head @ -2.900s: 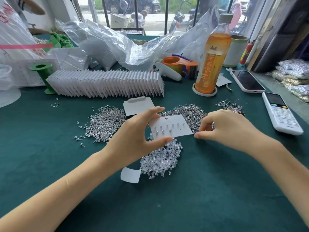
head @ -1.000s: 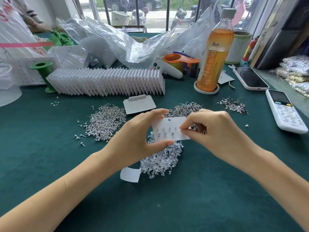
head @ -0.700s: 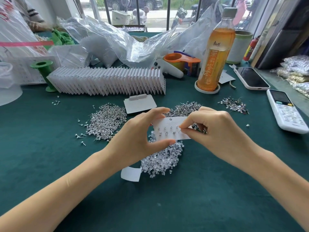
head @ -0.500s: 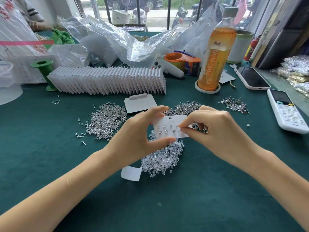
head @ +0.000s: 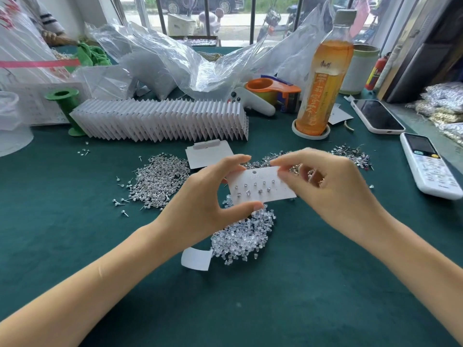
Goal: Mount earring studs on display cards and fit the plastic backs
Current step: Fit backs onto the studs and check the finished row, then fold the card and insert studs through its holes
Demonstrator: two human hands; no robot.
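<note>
Left hand: my left hand grips the display card by its left end, forefinger curled over the top edge, thumb under the bottom edge.
Right hand: my right hand pinches the card's right end between thumb and forefinger; its other fingers are curled behind. I cannot tell whether it also holds a stud.
Card: lifted off the surface, face toward me, two rows of earring studs set in it.
Plastic backs: a clear heap lies directly below the card, mid-surface.
Loose studs: a silver pile sits left of my left hand; another pile lies behind the card.
Blank card: one lies flat just beyond my hands.
Far side: a long row of filled cards; a bottle of orange drink to its right.
Right edge: a phone and a white remote.
</note>
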